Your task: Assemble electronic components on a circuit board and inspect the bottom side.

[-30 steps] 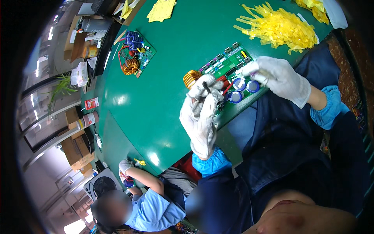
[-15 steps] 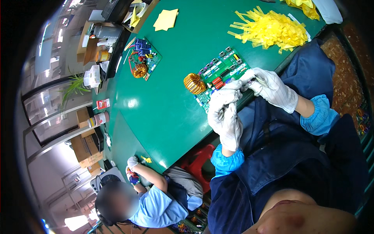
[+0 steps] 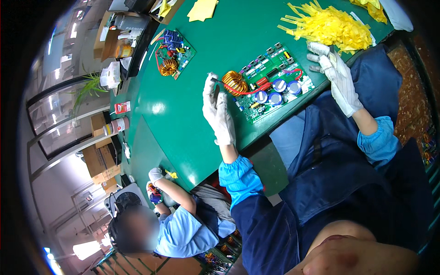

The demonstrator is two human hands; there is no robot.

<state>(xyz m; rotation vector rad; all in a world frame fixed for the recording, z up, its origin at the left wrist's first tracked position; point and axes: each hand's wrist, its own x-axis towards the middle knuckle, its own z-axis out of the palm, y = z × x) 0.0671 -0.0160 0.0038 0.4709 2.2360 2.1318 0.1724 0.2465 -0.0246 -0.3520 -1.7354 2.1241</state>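
A green circuit board (image 3: pixel 269 82) lies near the table edge in front of me. It carries a copper-wound coil (image 3: pixel 235 83), several blue round capacitors (image 3: pixel 275 98) and red wires (image 3: pixel 251 93). Left of the coil, my white-gloved left hand (image 3: pixel 218 112) has its fingertips at the dark end of one red wire, which it seems to pinch. My right hand (image 3: pixel 333 75), gloved too, hovers past the board's right end with its fingers apart and nothing in them. Close beyond it lies a heap of yellow strips (image 3: pixel 332 27).
A second circuit board (image 3: pixel 185 57) with a coil lies farther left on the green table (image 3: pixel 174 123). Yellow sheets (image 3: pixel 202 10) lie at the far edge. A co-worker (image 3: pixel 188 231) sits at the lower left, handling a part with wires. Boxes (image 3: pixel 98 160) stand beyond.
My hands have parted from the board's near right end. The left went to the coil's left side, the right up toward the yellow strips. The capacitors and red wires now show.
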